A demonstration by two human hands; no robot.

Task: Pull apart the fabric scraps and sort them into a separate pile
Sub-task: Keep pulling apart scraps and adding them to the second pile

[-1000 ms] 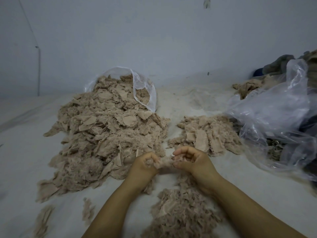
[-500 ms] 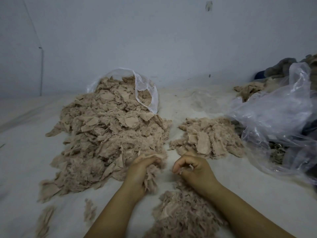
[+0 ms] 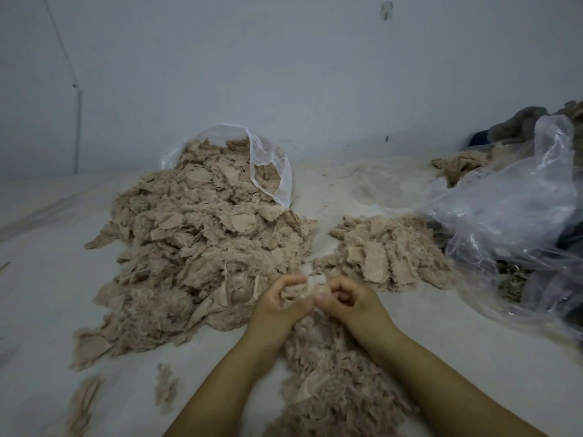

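Two hands meet at frame centre, each grip clamped on one tuft of beige fabric scraps [image 3: 299,293]: left hand [image 3: 279,305] curled round its left end, right hand [image 3: 348,299] pinching the right end, knuckles nearly touching. Large scrap heap [image 3: 195,257] at 10 o'clock, spilling from a clear bag [image 3: 268,165]. Smaller sorted pile [image 3: 381,250] at 2 o'clock. Third pile [image 3: 334,383] at 6 o'clock, between the forearms. Crumpled plastic bag [image 3: 511,222] at 3 o'clock, just beside the smaller pile. All on a pale tabletop [image 3: 44,298].
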